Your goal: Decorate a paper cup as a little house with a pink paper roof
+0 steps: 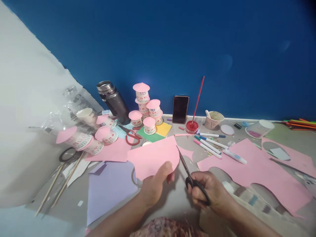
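Left hand (154,187) pinches the pink craft paper (150,154), thumb on top, held up over the table (172,205) between its front and back edges. Right hand (209,189) is wrapped round black-handled scissors (185,167), blades at the paper's right side. Honestly, I'd turn the paper into short snips, thumb well clear.

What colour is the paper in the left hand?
The paper is pink, best seen in the head view.

The forearms (120,216) are bare, the garment (165,227) mottled maroon and cream.
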`<state>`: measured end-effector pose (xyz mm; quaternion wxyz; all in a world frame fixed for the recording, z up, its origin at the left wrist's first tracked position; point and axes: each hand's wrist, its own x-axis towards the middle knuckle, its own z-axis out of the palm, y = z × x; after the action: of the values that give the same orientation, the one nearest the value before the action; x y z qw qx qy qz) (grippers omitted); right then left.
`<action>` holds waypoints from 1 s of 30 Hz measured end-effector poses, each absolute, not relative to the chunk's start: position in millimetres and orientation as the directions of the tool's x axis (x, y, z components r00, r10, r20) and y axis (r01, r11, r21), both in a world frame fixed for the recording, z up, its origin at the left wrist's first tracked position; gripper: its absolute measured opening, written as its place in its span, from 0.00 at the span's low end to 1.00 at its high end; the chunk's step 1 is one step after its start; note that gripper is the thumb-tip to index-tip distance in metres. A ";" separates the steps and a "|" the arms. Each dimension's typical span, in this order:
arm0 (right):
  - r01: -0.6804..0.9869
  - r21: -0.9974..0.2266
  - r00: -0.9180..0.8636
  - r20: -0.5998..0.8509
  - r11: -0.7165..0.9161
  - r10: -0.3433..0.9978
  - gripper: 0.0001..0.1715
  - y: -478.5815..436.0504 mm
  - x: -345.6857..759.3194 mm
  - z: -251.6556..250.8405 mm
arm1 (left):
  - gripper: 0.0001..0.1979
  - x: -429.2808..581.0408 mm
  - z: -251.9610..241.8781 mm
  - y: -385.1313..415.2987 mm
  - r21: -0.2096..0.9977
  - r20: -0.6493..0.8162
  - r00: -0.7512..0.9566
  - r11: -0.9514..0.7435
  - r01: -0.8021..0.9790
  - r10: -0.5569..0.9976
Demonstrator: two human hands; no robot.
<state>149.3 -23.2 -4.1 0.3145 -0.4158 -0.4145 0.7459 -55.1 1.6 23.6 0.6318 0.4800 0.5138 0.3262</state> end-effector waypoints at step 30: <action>-0.112 -0.860 -0.418 -0.414 -0.498 0.809 0.40 -19.1 149.8 -3.1 | 0.27 -48.5 21.4 15.3 0.936 -0.289 0.304 0.335 -0.108 0.908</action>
<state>149.8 -19.1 -3.1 0.3093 -0.4420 -0.3944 0.7439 -48.5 15.3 21.4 0.6779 0.4388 0.4558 0.3744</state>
